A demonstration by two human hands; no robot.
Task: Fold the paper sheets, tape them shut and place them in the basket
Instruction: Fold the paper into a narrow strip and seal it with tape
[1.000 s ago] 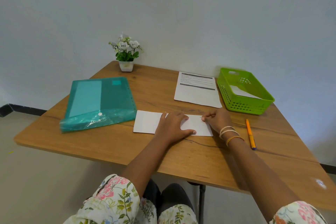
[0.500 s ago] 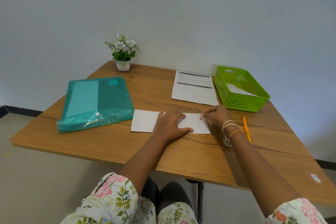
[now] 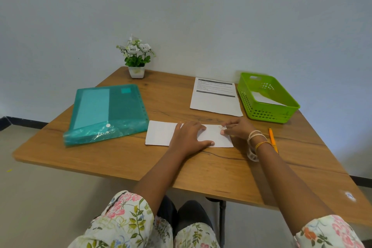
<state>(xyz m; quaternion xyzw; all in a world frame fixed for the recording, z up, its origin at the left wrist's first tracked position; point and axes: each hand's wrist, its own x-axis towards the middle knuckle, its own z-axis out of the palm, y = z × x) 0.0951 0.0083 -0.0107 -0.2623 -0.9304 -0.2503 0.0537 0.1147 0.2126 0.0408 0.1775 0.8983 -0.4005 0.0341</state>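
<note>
Left hand (image 3: 188,137) hides folded sheet (image 3: 161,133) middle — printed sheet (image 3: 215,96) text unreadable.

A plain office or study corner: a wooden desk (image 3: 141,159) pushed against a bare pale wall (image 3: 201,16), with a teal document folder (image 3: 108,110), a printed form (image 3: 216,96), a green plastic basket (image 3: 267,115), an orange pen (image 3: 272,139) and a small potted plant (image 3: 136,56)

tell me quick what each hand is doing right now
Left hand: open, flat, pressing the folded paper down.
Right hand: fingers press on the paper's right end; any pinch cannot be told.
</note>
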